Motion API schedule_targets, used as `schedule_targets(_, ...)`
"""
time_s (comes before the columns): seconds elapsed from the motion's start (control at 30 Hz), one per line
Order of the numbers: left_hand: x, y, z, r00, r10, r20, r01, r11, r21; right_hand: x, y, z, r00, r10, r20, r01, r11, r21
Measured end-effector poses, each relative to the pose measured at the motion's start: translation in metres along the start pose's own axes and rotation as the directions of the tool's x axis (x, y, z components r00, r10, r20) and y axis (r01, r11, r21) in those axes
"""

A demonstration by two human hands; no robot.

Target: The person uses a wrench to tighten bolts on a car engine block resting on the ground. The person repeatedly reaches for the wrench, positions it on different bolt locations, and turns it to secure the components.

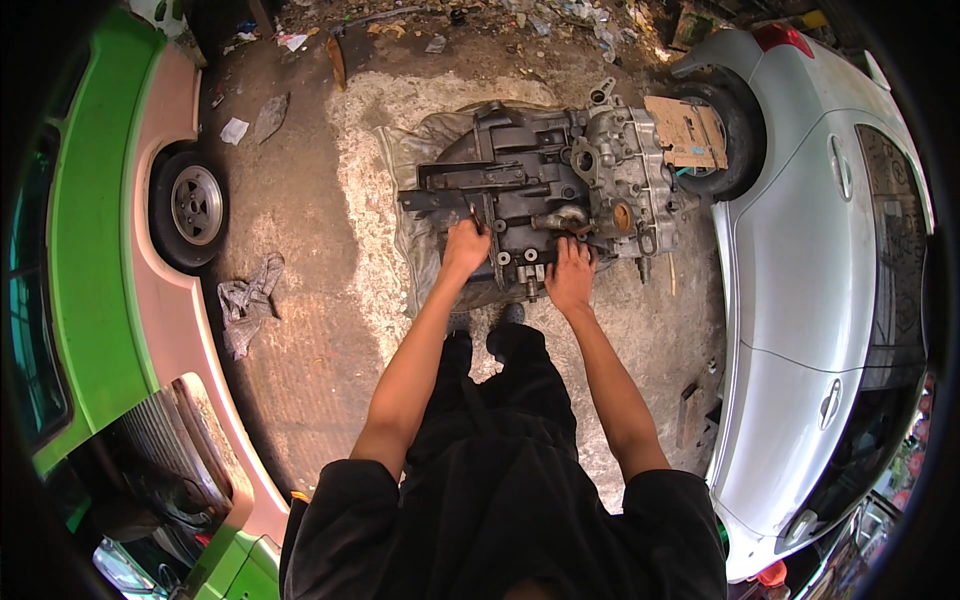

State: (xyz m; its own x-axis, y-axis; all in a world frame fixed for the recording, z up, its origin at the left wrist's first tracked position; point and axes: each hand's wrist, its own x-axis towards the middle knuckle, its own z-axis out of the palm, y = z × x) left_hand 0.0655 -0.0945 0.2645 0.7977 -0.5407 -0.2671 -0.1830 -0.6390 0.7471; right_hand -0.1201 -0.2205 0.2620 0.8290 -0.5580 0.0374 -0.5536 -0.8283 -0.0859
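Observation:
A large car engine (530,165) lies on the concrete in front of my feet, its dark greasy block to the left and a lighter metal head (630,140) to the right. Under it spreads a dirty grey sheet (402,165). My left hand (466,248) is closed at the block's near left part; a thin dark piece sticks up by its fingers, too small to name. Resting on the near edge of the block, left of the head, my right hand (571,274) has its fingers spread and holds nothing visible.
A green and pink vehicle (150,110) stands at left, a silver car (790,270) at right. Cardboard (687,132) leans on the silver car's wheel. A crumpled rag (248,303) lies on the ground at left. Litter (560,22) covers the far edge.

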Motion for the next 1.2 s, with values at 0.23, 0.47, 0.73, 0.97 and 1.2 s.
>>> schedule_targets(0.23,-0.08,0.0,-0.009,0.998,-0.053,-0.036,0.038,0.939,-0.343,-0.001,-0.002,-0.001,0.999,0.025,0.031,-0.025,0.999,0.022)
schedule_targets(0.47,-0.122,-0.038,0.056,0.976,-0.21,-0.051,0.108,0.678,-0.727,0.002,-0.004,-0.007,0.998,0.035,0.06,-0.037,0.999,0.03)
schedule_targets(0.73,-0.101,-0.059,0.085,0.992,-0.112,0.052,0.114,0.993,-0.035,0.0,-0.004,-0.006,0.999,0.034,0.02,-0.034,0.999,0.02)
schedule_targets(0.97,-0.108,-0.051,0.082,0.999,-0.01,0.042,0.013,0.997,-0.074,0.002,-0.005,-0.009,0.997,0.051,0.061,-0.053,0.998,0.04)
schedule_targets(1.2,-0.108,-0.062,0.079,0.992,-0.065,-0.106,0.043,0.98,-0.193,0.001,-0.005,-0.007,0.998,0.047,0.039,-0.048,0.998,0.027)
